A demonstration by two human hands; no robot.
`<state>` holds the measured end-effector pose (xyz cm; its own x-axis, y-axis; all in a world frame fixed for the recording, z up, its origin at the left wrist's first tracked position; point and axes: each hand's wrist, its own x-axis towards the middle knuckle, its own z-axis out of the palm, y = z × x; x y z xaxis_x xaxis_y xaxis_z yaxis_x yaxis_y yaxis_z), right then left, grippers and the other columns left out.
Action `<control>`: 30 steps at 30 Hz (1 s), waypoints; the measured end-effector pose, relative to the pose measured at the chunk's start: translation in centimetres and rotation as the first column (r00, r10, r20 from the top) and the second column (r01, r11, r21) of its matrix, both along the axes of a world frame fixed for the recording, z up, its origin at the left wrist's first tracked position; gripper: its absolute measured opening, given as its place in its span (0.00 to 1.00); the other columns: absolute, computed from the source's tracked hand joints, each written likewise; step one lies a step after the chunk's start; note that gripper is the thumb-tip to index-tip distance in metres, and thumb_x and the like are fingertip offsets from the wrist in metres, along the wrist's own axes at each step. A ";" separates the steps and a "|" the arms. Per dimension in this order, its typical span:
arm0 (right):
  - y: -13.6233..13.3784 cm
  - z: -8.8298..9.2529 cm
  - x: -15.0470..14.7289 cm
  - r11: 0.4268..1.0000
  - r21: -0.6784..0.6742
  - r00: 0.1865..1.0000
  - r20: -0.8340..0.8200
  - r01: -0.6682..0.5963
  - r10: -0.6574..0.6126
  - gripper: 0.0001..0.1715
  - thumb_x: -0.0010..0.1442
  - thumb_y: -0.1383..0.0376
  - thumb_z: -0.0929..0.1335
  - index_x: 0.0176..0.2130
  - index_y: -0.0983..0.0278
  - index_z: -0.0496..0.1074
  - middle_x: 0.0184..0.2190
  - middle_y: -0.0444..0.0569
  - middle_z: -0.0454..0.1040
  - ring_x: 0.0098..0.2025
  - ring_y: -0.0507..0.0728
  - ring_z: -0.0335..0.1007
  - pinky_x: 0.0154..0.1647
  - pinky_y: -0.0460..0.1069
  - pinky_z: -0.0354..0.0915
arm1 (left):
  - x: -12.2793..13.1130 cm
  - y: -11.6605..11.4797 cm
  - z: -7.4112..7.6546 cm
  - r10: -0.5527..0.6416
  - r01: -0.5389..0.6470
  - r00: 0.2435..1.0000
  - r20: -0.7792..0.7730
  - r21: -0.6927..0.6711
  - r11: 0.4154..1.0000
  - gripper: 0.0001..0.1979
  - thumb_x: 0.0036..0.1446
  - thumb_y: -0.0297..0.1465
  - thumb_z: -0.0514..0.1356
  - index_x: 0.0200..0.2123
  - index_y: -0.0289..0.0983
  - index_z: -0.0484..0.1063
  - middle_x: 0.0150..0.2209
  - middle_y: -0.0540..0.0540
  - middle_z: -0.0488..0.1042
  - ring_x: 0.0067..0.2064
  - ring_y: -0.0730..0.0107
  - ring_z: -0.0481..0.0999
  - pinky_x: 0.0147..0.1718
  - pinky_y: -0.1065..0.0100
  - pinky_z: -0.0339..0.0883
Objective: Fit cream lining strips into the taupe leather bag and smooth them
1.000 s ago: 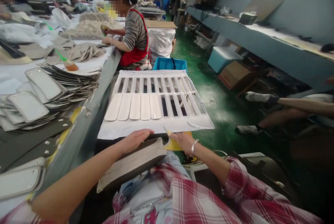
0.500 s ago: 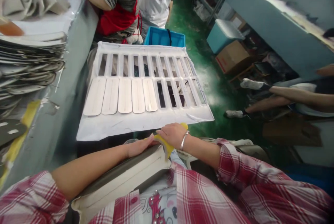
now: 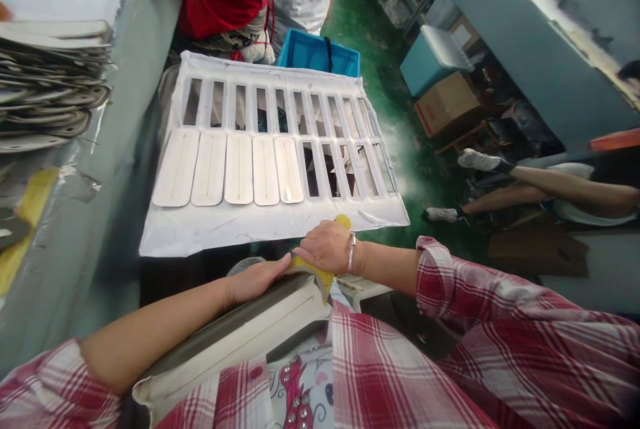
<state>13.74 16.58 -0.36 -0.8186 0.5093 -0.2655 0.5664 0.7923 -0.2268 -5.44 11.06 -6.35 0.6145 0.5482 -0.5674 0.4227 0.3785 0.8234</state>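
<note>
My right hand (image 3: 326,246) is closed over a curved yellow pad (image 3: 327,280), pressing it against the end of a long cream-and-grey piece (image 3: 235,339). That piece lies across my lap, its cream side marked by a thin lengthwise line and its upper face dark grey. My left hand (image 3: 257,280) lies stretched along the dark upper face, its fingertips close to the yellow pad. Beyond both hands is a white slotted frame (image 3: 200,232). Several cream strips with rounded ends (image 3: 239,169) lie side by side in its near row.
At left, a grey-green bench (image 3: 115,116) carries stacked flat pieces (image 3: 50,82). A co-worker in a red apron (image 3: 215,6) sits beyond the frame, near a blue crate (image 3: 320,52). At right are a person's legs (image 3: 540,189) and a cardboard box (image 3: 447,106).
The view has shifted a little, so the frame and bench appear higher. My right hand still grips the yellow pad, and my left hand has slid slightly back along the dark face.
</note>
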 end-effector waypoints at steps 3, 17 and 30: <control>-0.3 0.1 0.0 1.000 0.007 1.000 -0.007 -0.011 0.011 0.28 0.67 0.58 0.52 0.29 0.67 0.71 0.27 0.50 0.72 0.30 0.54 0.66 0.30 0.49 0.49 | -0.3 0.1 -0.1 -0.075 0.078 0.997 -0.029 0.157 0.984 0.29 0.58 0.50 0.39 0.35 0.37 0.72 0.37 0.49 0.74 0.40 0.65 0.70 0.45 0.68 0.59; -1.1 -0.7 0.4 1.000 -0.007 0.997 -0.075 -0.005 0.005 0.30 0.66 0.57 0.51 0.28 0.68 0.72 0.25 0.51 0.72 0.29 0.55 0.66 0.30 0.50 0.49 | 0.0 -0.2 0.9 -0.082 0.079 0.996 0.041 0.078 0.994 0.25 0.59 0.46 0.43 0.36 0.37 0.73 0.40 0.51 0.74 0.40 0.68 0.70 0.43 0.72 0.60; -1.7 -1.0 0.4 0.998 -0.051 0.994 -0.107 -0.021 0.015 0.28 0.66 0.58 0.53 0.28 0.66 0.72 0.27 0.50 0.73 0.29 0.55 0.67 0.28 0.49 0.50 | 0.4 0.3 2.9 -0.181 0.178 0.973 0.143 0.039 0.983 0.22 0.60 0.44 0.44 0.45 0.38 0.70 0.43 0.52 0.73 0.45 0.68 0.69 0.50 0.72 0.56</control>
